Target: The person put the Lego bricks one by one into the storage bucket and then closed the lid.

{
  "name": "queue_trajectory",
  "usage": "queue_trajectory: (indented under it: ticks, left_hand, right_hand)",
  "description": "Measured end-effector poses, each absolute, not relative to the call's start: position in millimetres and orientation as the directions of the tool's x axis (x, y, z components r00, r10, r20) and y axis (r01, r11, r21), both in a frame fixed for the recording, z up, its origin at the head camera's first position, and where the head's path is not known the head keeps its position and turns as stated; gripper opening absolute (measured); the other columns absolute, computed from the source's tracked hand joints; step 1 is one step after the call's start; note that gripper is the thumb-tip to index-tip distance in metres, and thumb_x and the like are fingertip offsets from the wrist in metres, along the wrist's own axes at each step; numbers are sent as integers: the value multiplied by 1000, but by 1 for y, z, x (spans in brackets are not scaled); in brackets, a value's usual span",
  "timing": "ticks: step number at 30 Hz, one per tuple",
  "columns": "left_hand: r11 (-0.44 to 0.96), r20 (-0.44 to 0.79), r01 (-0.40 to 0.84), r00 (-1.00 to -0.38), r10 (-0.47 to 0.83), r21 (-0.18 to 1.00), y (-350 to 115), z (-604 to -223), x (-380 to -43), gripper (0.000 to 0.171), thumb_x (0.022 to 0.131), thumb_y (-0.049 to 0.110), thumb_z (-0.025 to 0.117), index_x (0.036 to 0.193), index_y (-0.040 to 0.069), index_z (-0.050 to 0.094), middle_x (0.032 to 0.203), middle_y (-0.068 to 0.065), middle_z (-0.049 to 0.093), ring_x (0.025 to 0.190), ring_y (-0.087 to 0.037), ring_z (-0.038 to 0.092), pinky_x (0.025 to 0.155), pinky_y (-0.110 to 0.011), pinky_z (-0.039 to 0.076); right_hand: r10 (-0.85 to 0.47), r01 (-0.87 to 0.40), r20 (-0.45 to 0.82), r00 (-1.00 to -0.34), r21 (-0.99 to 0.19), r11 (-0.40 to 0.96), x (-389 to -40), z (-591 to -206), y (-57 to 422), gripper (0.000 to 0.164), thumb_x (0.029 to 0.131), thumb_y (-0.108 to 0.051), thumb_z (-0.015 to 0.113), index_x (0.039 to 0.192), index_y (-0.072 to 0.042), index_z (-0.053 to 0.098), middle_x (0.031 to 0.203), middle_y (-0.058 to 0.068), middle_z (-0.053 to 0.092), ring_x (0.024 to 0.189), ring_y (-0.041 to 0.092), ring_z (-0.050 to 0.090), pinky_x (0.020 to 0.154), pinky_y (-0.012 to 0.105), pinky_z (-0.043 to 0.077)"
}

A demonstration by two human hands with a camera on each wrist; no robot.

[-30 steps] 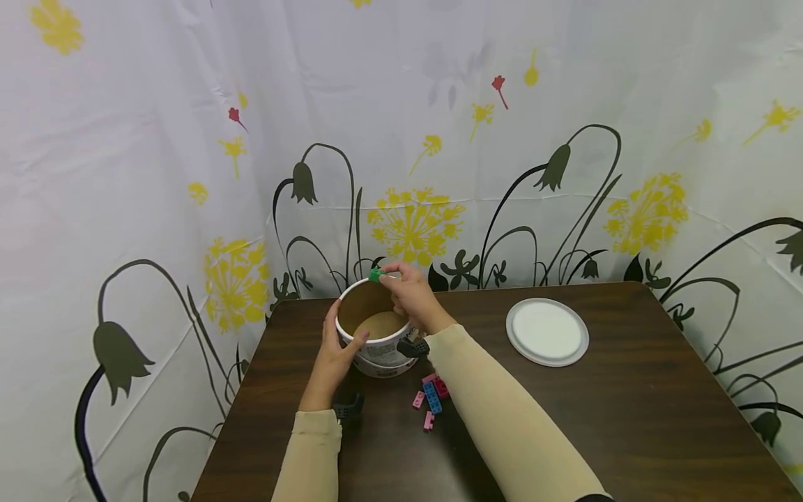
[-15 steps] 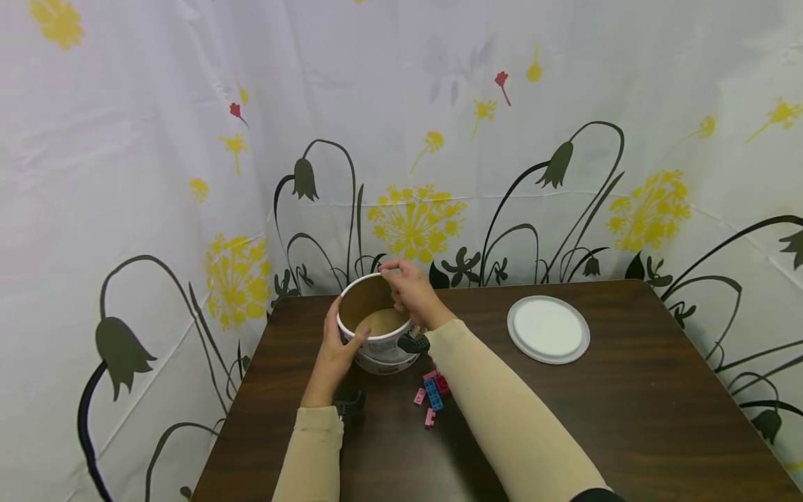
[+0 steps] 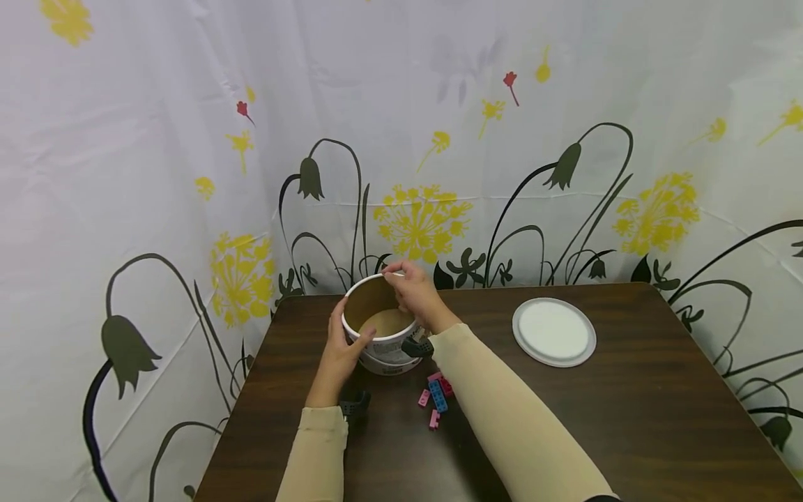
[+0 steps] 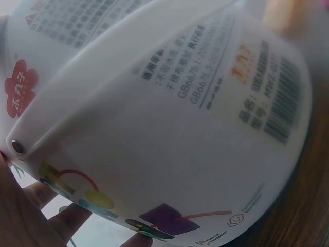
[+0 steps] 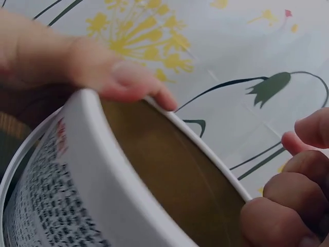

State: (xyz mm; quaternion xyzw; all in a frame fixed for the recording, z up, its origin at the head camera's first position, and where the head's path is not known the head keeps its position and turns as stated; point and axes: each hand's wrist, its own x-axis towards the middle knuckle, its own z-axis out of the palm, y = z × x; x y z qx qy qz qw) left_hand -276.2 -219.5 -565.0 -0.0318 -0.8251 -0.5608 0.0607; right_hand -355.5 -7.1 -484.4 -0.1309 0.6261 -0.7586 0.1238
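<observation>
A round white paper bucket with a brown inside and printed labels stands tilted on the table. In the left wrist view its white handle crosses the printed wall. My left hand grips the bucket's left side, thumb over the rim and fingers around the outer wall. My right hand is at the far right rim, its fingers curled, with no object visible between them. Pink, red and blue toy bricks lie on the table in front of the bucket. No green brick shows now.
A round white lid lies flat on the dark wooden table, right of the bucket. Behind the table's back edge hangs a white curtain with a flower print.
A second ago my right hand pinched a green brick over the rim; half a second later it is out of sight. Both hands keep their places, while the view has shifted slightly.
</observation>
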Motion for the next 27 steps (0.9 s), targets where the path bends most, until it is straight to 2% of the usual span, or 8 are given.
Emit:
queue_trajectory:
  ticks: [8, 12, 14, 18, 19, 21, 23, 27]
  left_hand:
    - [364, 165, 148, -986, -16, 919, -215, -561, -280, 95, 99, 42, 77, 172, 40, 16, 177, -11, 21, 158, -45, 34, 126, -69, 31]
    - [348, 166, 146, -986, -26, 926, -211, -562, -279, 96, 99, 40, 78, 173, 38, 17, 176, -11, 21, 158, -45, 34, 126, -68, 32]
    - [345, 171, 152, -985, -24, 926, -210, -562, -278, 96, 99, 39, 78, 173, 36, 17, 176, -12, 22, 157, -44, 35, 125, -68, 32]
    - [348, 173, 154, -985, -26, 925, -210, -562, -279, 95, 99, 39, 77, 173, 36, 17, 176, -11, 21, 158, -43, 35, 126, -67, 32]
    - [349, 175, 155, -984, -27, 924, -210, -562, -279, 95, 99, 40, 77, 173, 37, 17, 177, -11, 21, 158, -43, 35, 126, -67, 32]
    - [348, 176, 153, -984, -35, 925, -213, -562, -279, 95, 99, 43, 77, 173, 37, 18, 176, -11, 22, 158, -44, 35, 126, -67, 32]
    - [350, 179, 155, -983, -38, 924, -215, -563, -277, 96, 98, 45, 78, 173, 37, 18, 176, -11, 23, 158, -44, 35, 126, -67, 32]
    - [345, 183, 159, -982, -38, 925, -218, -565, -274, 95, 98, 44, 78, 173, 36, 19, 176, -12, 24, 158, -43, 35, 126, -67, 31]
  right_hand:
    - [-316, -64, 101, -943, -990, -126, -352, -481, -6, 39, 113, -24, 57, 142, 3, 57, 55, -8, 35, 43, 9, 26, 44, 26, 29]
    - [-324, -92, 128, -937, -988, -123, -349, -482, -3, 35, 113, -23, 56, 138, 0, 60, 55, -8, 36, 44, 10, 26, 45, 27, 29]
    - [-303, -157, 182, -935, -982, -105, -347, -485, -3, 28, 113, -20, 58, 133, -1, 64, 63, -12, 49, 52, 9, 41, 53, 25, 39]
    - [-267, -325, 335, -903, -942, -85, -338, -492, -2, 18, 110, -12, 61, 123, -1, 69, 75, -9, 56, 68, 12, 48, 72, 25, 45]
    - [-254, -358, 372, -893, -928, -101, -336, -494, -2, 16, 110, -10, 61, 121, -1, 69, 77, -8, 56, 70, 13, 49, 74, 26, 45]
    - [-230, -380, 408, -884, -912, -157, -330, -497, 1, 17, 110, -10, 61, 120, 2, 68, 72, 1, 48, 64, 18, 41, 67, 30, 41]
    - [-185, -362, 408, -894, -902, -236, -325, -501, 5, 19, 110, -10, 60, 118, 6, 66, 73, 5, 47, 64, 18, 43, 64, 31, 41]
    - [-135, -300, 369, -920, -882, -362, -318, -511, 18, 22, 109, -8, 57, 117, 13, 60, 79, 9, 52, 76, 21, 56, 77, 29, 53]
